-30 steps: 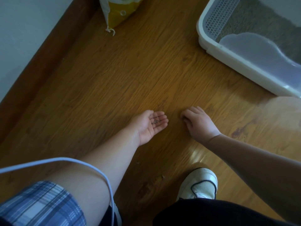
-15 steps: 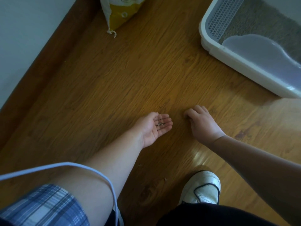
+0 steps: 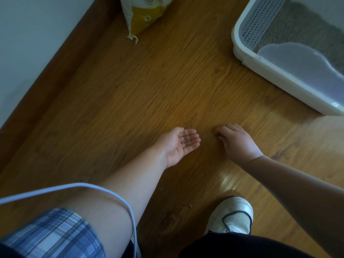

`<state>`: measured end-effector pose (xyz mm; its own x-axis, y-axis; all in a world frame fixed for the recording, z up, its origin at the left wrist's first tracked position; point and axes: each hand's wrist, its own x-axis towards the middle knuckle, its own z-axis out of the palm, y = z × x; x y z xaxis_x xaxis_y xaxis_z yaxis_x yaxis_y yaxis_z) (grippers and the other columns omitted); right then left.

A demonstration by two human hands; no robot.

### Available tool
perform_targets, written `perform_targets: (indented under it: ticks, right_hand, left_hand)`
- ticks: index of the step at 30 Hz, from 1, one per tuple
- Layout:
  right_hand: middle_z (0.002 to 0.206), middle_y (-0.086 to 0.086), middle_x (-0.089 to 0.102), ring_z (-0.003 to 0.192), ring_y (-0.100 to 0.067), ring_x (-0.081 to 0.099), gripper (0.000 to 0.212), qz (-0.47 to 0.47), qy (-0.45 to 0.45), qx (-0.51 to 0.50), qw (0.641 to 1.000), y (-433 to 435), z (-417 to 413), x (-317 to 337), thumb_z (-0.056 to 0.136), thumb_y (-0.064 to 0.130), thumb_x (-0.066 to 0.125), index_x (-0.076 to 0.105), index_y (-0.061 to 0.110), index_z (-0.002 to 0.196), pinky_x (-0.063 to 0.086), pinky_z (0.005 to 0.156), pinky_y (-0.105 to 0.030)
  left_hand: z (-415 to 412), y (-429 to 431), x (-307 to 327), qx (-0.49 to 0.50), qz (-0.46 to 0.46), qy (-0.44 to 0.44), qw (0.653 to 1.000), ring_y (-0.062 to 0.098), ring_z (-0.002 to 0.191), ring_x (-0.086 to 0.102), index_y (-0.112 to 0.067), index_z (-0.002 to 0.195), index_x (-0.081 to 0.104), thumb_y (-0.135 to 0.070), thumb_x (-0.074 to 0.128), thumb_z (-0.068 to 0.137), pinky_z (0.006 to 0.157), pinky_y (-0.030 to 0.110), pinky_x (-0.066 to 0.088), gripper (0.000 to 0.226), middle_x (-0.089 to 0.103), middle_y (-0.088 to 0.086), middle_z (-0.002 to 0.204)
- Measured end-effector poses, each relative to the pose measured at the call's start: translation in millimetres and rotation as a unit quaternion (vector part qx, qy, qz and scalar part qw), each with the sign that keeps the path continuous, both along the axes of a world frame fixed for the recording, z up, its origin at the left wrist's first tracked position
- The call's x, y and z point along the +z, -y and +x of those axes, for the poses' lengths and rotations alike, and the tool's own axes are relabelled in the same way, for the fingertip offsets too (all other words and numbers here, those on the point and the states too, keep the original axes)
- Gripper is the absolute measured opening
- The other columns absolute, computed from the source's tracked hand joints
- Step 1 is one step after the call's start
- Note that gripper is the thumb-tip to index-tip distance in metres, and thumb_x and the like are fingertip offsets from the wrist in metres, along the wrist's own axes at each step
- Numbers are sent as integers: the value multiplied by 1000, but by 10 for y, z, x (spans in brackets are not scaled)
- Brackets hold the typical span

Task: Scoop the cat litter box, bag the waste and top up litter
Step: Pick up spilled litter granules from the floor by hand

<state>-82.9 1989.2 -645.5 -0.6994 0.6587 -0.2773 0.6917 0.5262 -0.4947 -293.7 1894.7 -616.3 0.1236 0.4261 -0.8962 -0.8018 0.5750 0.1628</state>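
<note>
My left hand [image 3: 178, 145] lies palm up just above the wooden floor [image 3: 130, 94], fingers straight, with a few grey litter grains [image 3: 186, 140] cupped on the fingers. A short way to its right, my right hand [image 3: 236, 142] rests palm down, its fingertips curled against the floor; whether they pinch a grain is hidden. The white litter box [image 3: 275, 75] stands at the upper right, with grey litter [image 3: 297, 28] inside, a perforated insert [image 3: 258, 21] at its near-left end and a translucent guard [image 3: 297, 60] along its front. A yellow and white litter bag [image 3: 145, 13] stands at the top centre.
A dark wooden skirting board [image 3: 55, 62] and a pale wall [image 3: 28, 34] run along the left. My white shoe [image 3: 230, 215] is planted at the bottom centre. A pale cable [image 3: 104, 192] loops over my left arm. Small specks lie on the floor near the shoe.
Both hands stay almost in place, side by side on the floor. The view has shifted slightly, so the bag and box sit a little lower in the frame.
</note>
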Motion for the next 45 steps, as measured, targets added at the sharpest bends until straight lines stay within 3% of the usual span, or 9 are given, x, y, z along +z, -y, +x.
perform_targets:
  ticks: [5,10,19,25,28,32,37,41,45]
  right_hand:
    - [107,-6,59,101,-26,55,32,27,83,37,995,23,-62,30,90,3,62,59,14,120,52,83,-36]
    - [103,-4,53,103,-25,52,20,5,48,27,998,73,-358,100,95,4,53,60,13,111,50,84,-36]
    - [93,2,56,93,-22,53,2,-12,45,-26,999,5,-302,38,93,17,64,62,16,94,47,82,-35]
    - [97,0,55,97,-20,53,11,-14,89,-2,996,0,-377,89,100,19,50,59,15,98,47,80,-32]
    - [92,2,52,88,-17,52,6,-40,-5,-26,999,74,-538,248,97,15,53,54,17,91,47,75,-31]
    - [97,-1,55,87,-16,56,14,-103,-122,24,987,290,-807,492,91,0,53,62,10,97,50,74,-27]
    - [97,-5,53,87,-21,56,31,-88,-127,66,986,228,-861,479,82,9,38,66,9,96,54,74,-36]
    - [90,2,53,84,-18,54,24,-43,-110,11,993,43,-874,543,82,-7,54,57,17,83,53,72,-37]
    - [78,6,48,74,-16,48,42,-1,-133,7,991,-194,-962,690,82,-7,58,40,30,75,50,62,-37]
  left_hand:
    - [6,47,-13,4,-13,-6,1000,30,106,70,3,119,64,-22,39,107,94,40,57,37,71,18,107]
    - [26,65,-2,7,-29,-17,999,32,109,68,6,120,62,-21,38,107,93,40,58,38,68,23,114]
    - [-62,88,-25,12,-26,-20,999,32,110,68,5,119,63,-19,39,107,92,40,58,36,69,21,111]
    - [-20,60,-27,10,-24,-17,1000,32,110,68,5,119,62,-20,38,107,92,40,58,37,68,22,115]
    - [11,37,-52,18,-21,-14,1000,31,101,70,7,115,64,-20,39,107,87,40,59,38,70,22,108]
    - [29,-22,-54,13,1,4,1000,19,72,65,-5,90,65,-12,40,101,64,29,56,28,65,10,78]
    - [2,-167,-71,43,-1,17,999,18,82,62,-7,97,65,-18,42,100,72,28,53,26,62,9,88]
    - [-10,-374,-63,66,3,15,998,15,63,60,-10,77,55,-17,39,103,59,26,54,31,57,5,68]
    - [-59,-613,-14,76,18,24,997,17,69,64,-7,86,59,-19,35,105,65,27,54,33,63,8,74]
